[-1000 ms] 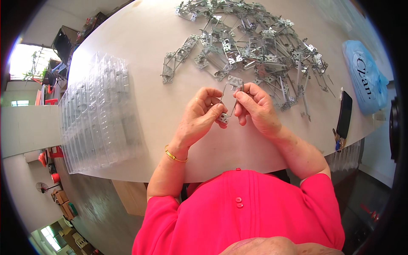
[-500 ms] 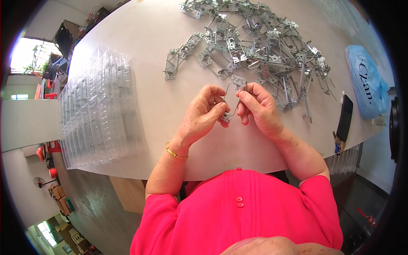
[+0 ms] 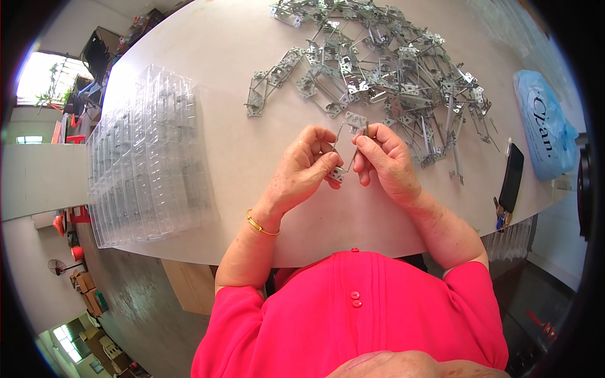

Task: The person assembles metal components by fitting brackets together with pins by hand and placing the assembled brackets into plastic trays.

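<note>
Forearms (image 3: 251,255) converge, each grip (image 3: 301,165) pinching the same bracket (image 3: 355,119).

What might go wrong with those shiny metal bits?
The little metal frame might slip, because the left hand and right hand seem to pinch it with fingers. Parts in the metal pile could snag, since they lie tangled. The black phone might get knocked off, being near the edge of the table.
</note>
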`<state>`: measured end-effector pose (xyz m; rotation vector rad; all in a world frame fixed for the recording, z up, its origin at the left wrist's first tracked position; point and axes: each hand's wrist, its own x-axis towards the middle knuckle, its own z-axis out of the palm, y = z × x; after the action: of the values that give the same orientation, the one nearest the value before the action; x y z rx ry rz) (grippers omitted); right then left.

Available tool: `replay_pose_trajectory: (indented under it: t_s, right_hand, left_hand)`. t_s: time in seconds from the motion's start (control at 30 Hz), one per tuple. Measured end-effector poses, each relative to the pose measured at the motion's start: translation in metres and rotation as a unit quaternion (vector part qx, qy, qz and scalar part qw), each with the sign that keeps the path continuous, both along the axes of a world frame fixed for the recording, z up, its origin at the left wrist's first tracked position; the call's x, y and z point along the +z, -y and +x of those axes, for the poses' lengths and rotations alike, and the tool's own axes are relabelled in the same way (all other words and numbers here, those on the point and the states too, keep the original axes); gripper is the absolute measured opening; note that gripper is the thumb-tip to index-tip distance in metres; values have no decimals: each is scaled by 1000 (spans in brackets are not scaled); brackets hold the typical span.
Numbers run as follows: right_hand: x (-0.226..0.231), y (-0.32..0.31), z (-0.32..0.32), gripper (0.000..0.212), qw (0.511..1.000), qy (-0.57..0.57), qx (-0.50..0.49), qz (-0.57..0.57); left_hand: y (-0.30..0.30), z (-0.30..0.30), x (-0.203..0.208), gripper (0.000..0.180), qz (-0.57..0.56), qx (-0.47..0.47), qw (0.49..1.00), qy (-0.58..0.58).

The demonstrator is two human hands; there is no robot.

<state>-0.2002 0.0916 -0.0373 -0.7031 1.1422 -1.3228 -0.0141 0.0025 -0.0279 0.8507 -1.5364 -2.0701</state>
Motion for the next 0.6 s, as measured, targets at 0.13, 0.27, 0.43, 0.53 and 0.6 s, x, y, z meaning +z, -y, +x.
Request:
replay_pose_trajectory:
  t_s: [0.13, 0.27, 0.43, 0.53, 0.6]
  right_hand:
    - [2, 0, 0, 17, 1000, 1, 4, 1]
    - [2, 0, -1, 17, 1000, 2, 5, -1]
    - [1, -1, -1, 17, 1000, 8, 7, -7]
    - [0, -1, -2, 17, 1000, 16, 12, -17]
    - [0, -2, -3, 17, 1000, 16, 14, -21]
  left_hand:
    - [0, 1, 0, 30, 1, 0, 1000, -3]
    - [1, 1, 10, 26, 32, 2, 999, 19]
    - [2, 2, 5, 25, 71, 11, 997, -2]
    - [3, 3, 5, 24, 83, 1, 996, -7]
    - [3, 3, 4, 24, 93, -10, 996, -14]
